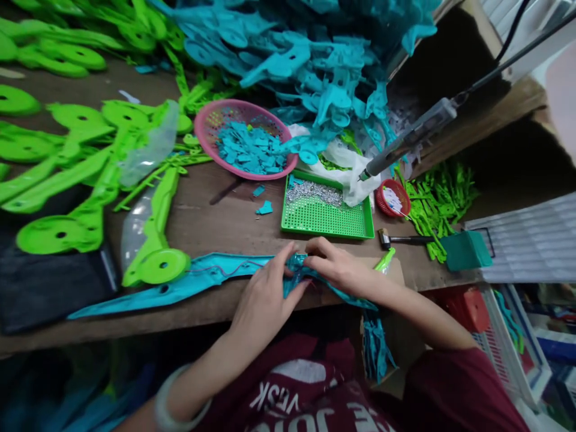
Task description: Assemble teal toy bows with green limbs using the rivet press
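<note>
Bench point(216, 225); blue shell point(182, 288) lengthwise, tip point(77, 314) left

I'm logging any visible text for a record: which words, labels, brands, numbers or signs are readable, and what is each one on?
"E JO", as it appears: lower line on the maroon shirt, cut off by the frame.
Upper line on the same shirt: white letters, too creased and blurred to read surely.
No other text is legible.

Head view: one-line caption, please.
Two hands work on a long blue plastic part at a bench, among green and blue pieces.
</note>
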### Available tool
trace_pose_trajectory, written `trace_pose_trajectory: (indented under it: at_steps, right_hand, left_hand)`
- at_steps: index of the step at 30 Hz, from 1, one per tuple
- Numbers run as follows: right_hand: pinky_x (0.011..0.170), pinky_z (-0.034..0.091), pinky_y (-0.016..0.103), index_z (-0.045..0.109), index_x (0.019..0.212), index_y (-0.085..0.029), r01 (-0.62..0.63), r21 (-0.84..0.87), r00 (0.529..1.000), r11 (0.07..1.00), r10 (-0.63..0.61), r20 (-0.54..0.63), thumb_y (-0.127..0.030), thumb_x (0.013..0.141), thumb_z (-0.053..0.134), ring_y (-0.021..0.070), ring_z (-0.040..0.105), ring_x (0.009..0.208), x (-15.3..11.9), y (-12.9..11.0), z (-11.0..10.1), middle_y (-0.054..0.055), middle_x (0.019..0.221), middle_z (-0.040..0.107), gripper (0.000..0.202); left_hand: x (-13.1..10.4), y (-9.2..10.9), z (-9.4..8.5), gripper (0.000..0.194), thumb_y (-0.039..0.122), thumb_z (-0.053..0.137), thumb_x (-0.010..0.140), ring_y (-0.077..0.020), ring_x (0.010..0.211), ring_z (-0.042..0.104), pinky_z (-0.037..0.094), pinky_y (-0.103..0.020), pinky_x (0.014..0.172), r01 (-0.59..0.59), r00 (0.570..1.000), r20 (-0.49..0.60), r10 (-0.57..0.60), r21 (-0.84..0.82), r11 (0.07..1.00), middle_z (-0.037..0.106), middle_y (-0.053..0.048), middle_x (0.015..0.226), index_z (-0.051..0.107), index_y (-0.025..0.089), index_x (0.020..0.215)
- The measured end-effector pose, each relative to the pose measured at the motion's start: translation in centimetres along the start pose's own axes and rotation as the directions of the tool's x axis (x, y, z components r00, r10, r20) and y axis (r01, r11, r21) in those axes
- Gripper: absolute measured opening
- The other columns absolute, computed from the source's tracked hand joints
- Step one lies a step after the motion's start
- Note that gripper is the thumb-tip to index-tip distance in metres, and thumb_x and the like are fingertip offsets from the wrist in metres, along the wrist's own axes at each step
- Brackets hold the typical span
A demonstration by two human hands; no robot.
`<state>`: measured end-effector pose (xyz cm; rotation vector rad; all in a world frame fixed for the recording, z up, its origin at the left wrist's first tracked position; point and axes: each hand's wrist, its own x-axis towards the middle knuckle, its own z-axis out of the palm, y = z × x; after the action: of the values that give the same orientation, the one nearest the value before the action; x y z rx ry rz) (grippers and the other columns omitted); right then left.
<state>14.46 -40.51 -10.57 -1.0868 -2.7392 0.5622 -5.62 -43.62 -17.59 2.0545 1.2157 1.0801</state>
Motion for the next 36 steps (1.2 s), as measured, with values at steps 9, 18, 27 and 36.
trace_pose_trajectory:
  at_steps: [9,18,27,36]
  right_hand:
    - [0.082,0.052,0.034,0.061,0.107,-0.018,-0.151,0.090,0.968,0.985,0.165,-0.188,-0.018,0.102,0.039,0.0203,0.056,0.095,-0.2,1.7,3.7,0.012,0.109,0.058,0.022]
    - [0.080,0.051,0.035,0.063,0.086,-0.020,-0.212,0.354,0.906,0.911,0.319,-0.279,-0.021,0.098,0.056,0.0195,0.061,0.087,0.4,1.2,4.2,0.007,0.089,0.068,0.013]
    - [0.081,0.052,0.034,0.067,0.076,-0.019,-0.167,0.605,0.858,0.778,0.417,-0.300,-0.023,0.091,0.069,0.0166,0.066,0.085,0.9,1.9,4.5,0.005,0.088,0.072,0.016]
    - [0.082,0.052,0.035,0.068,0.076,-0.019,-0.150,0.601,0.866,0.785,0.398,-0.303,-0.022,0.091,0.070,0.0173,0.066,0.087,0.7,2.0,4.5,0.005,0.090,0.072,0.015]
  left_hand:
    - [-0.1,-0.2,0.1,0.023,0.015,0.053,0.099,-0.0237,0.092,0.067,0.054,-0.037,0.080,-0.205,0.976,-0.020,0.217,0.260,0.944,0.074,-0.011,0.103,0.064,0.013,0.119]
    - [-0.7,-0.4,0.4,0.024,0.009,0.056,0.095,-0.0255,0.101,0.067,0.055,-0.039,0.090,-0.296,0.952,0.017,0.306,0.308,0.904,0.073,-0.015,0.112,0.068,0.008,0.115]
    - [-1.4,-0.9,0.4,0.028,0.002,0.054,0.094,-0.0263,0.107,0.066,0.055,-0.040,0.096,-0.345,0.938,0.049,0.343,0.233,0.909,0.072,-0.015,0.117,0.065,0.006,0.120]
    - [-1.0,-0.4,0.4,0.025,0.004,0.056,0.094,-0.0260,0.112,0.065,0.055,-0.039,0.099,-0.266,0.964,0.035,0.264,0.189,0.945,0.071,-0.017,0.119,0.063,0.005,0.118]
